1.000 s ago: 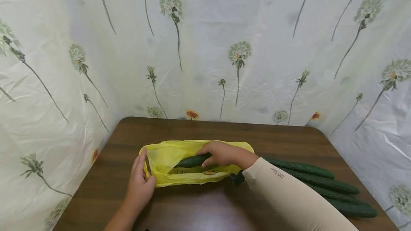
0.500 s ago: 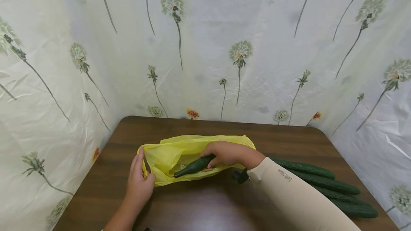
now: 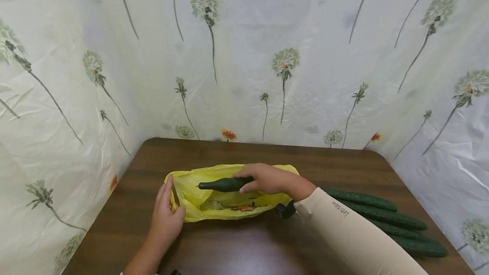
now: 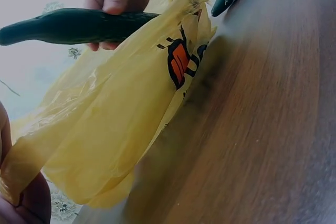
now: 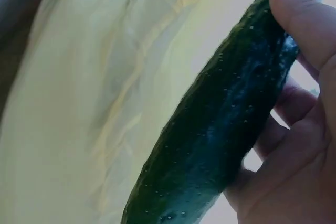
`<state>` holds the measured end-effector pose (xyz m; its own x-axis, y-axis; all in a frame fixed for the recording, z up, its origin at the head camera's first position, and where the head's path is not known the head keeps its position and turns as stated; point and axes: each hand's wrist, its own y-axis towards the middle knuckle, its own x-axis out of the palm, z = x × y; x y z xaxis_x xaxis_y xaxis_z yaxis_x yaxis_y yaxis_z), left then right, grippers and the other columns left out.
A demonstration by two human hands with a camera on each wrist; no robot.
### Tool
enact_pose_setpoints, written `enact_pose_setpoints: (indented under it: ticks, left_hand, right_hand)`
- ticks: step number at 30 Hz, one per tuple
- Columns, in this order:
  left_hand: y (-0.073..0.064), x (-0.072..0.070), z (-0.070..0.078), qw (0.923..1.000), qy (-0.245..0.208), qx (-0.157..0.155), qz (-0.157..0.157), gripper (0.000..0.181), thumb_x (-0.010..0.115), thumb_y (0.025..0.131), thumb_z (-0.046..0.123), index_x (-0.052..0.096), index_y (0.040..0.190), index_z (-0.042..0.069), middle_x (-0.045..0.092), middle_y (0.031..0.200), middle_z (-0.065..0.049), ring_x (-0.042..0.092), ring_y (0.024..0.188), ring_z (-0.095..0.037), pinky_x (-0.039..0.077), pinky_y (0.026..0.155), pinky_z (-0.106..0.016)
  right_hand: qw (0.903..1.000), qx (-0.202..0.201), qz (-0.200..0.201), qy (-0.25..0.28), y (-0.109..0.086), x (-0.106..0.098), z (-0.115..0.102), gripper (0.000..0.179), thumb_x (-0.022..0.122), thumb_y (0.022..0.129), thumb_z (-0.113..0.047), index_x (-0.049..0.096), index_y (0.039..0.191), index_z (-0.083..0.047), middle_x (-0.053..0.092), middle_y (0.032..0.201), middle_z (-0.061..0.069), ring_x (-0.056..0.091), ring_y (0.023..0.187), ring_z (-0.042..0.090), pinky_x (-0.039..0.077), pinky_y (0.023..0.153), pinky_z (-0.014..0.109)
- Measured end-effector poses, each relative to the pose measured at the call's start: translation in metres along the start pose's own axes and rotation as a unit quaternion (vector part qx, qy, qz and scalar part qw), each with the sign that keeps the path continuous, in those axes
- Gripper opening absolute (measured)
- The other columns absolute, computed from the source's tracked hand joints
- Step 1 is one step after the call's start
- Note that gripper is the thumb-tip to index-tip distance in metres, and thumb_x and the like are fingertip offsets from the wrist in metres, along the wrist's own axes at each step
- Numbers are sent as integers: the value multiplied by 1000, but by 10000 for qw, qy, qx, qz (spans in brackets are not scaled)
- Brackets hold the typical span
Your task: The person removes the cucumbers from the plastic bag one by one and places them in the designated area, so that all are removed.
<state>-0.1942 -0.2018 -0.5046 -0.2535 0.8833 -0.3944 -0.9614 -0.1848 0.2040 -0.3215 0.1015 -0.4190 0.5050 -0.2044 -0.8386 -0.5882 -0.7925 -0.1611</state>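
A long dark green cucumber [image 3: 219, 184] lies across my right hand [image 3: 269, 180], which grips it above the mouth of a yellow plastic bag [image 3: 206, 215]. Its tapered end points left. In the right wrist view the thumb lies along one side of the bumpy cucumber [image 5: 210, 114], fingers on the other. At the bag's left end, my left hand [image 3: 167, 215] holds the rim, with the thumb on the near side. The left wrist view shows the bag [image 4: 105, 129] pinched at lower left and the cucumber [image 4: 68, 24] partly behind its upper edge.
Several more cucumbers [image 3: 382, 215] lie side by side on the right of the brown wooden table [image 3: 229, 249]. A black device [image 3: 285, 210] sits by the right wrist. A curtain with dandelion prints [image 3: 237, 54] surrounds the table.
The cucumber in my right hand has risen out of the bag, after its tip swung toward the near rim and back. My left hand has stayed at the bag's left end.
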Motion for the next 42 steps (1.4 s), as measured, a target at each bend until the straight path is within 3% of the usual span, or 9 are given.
enact_pose_setpoints:
  ticks: [6,11,15,19,22,25,27,37,42]
  left_hand:
    - [-1,2,0,9999,-69,52,-65,97,52,84,-8,19,169,23,24,170,-11,28,60,-7,36,53,-21]
    - [-3,3,2,9996,-171,38,-211,96,52,85,-8,18,169,23,20,171,-13,31,61,-10,36,52,-22]
    - [-5,4,2,9993,-250,140,-245,97,52,85,-10,18,169,22,17,172,-15,51,98,-20,36,52,-20]
    - [-4,4,4,9983,-295,448,-233,94,51,85,-12,20,169,16,22,171,-13,34,146,-28,44,82,-10]
    - [-4,4,5,9982,-242,465,-288,92,52,87,-12,19,169,13,22,171,-14,20,157,-32,34,118,-27]
    - [-5,4,6,9988,-110,279,-379,92,52,88,-8,16,169,16,16,173,-16,15,158,-38,30,123,-56]
    - [-5,4,6,9989,-51,222,-419,91,52,89,-5,14,169,16,14,173,-18,14,158,-41,28,120,-67]
    - [-4,5,5,9987,-168,292,-370,85,50,91,-5,17,168,10,23,170,-18,21,156,-41,30,118,-68]
    - [-3,7,4,9988,-32,370,-309,75,56,105,9,17,169,10,27,168,-17,27,154,-40,33,116,-67]
  right_hand:
    - [9997,-234,109,-58,3,-2,-14,54,67,101,-39,58,151,-22,61,144,-2,58,130,17,50,107,42]
    - [9983,-523,202,-180,6,-3,-28,49,69,100,-37,62,147,-23,64,127,-7,59,109,11,50,96,36]
    - [9971,-680,257,-233,7,-6,-42,50,69,101,-35,61,148,-21,64,124,-6,57,105,11,49,93,34]
    - [9962,-778,252,-297,8,-8,-55,52,68,101,-35,58,150,-18,63,127,-3,57,109,11,50,96,34]
    - [9952,-894,219,-321,8,-9,-64,52,68,101,-35,59,149,-19,63,127,-4,56,109,9,49,95,31]
    - [9943,-998,219,-289,8,-10,-74,49,70,100,-34,61,147,-21,63,123,-6,56,105,10,49,90,29]
    - [9940,-1029,236,-287,8,-10,-79,49,71,99,-34,62,146,-22,62,119,-7,55,103,9,48,87,28]
    - [9905,-1281,325,-381,-1,-11,-104,45,75,96,-32,66,140,-24,60,113,-9,54,99,8,49,85,25]
    - [9844,-1504,370,-836,-13,-10,-116,43,72,97,-37,65,139,-28,59,110,-12,52,99,4,47,82,24]
